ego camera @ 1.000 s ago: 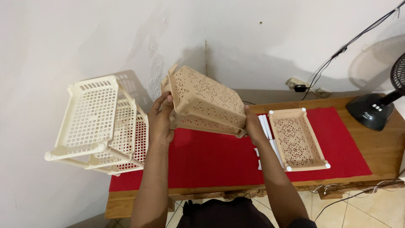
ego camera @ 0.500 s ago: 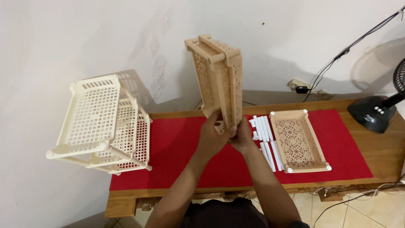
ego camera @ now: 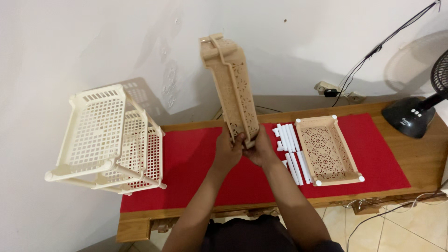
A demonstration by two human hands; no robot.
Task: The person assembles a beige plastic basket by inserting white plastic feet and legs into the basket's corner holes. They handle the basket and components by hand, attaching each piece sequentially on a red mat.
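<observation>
White plaster wall fills the background, and below it a wooden table (ego camera: pixel 422 154) carries a red mat (ego camera: pixel 196 163) across most of its top. I hold a tan basket (ego camera: pixel 231 86) stood up on end above the middle of the mat, its long axis running nearly vertical, leaning a little to the left at the top, so the upper end rises in front of the wall. I see it mostly edge-on, a narrow side wall turned towards me. It is beige plastic, pierced all over with a small flower-like pattern, with a thick rim and a corner socket showing at the top.

Both my hands grip its lower end: my left hand (ego camera: pixel 227 151) wraps the left side, my right hand (ego camera: pixel 260 150) closes on the right side, fingers clenched around the bottom rim.

To the right a second tan basket (ego camera: pixel 326 150) lies flat on the mat, open side up, white caps at its corners. White tubes (ego camera: pixel 290 144) lie in a row just beside it. At the left stands a cream lattice rack (ego camera: pixel 109 137). A black fan base (ego camera: pixel 410 119) sits at the far right corner, with cables (ego camera: pixel 373 51) running up the wall.
</observation>
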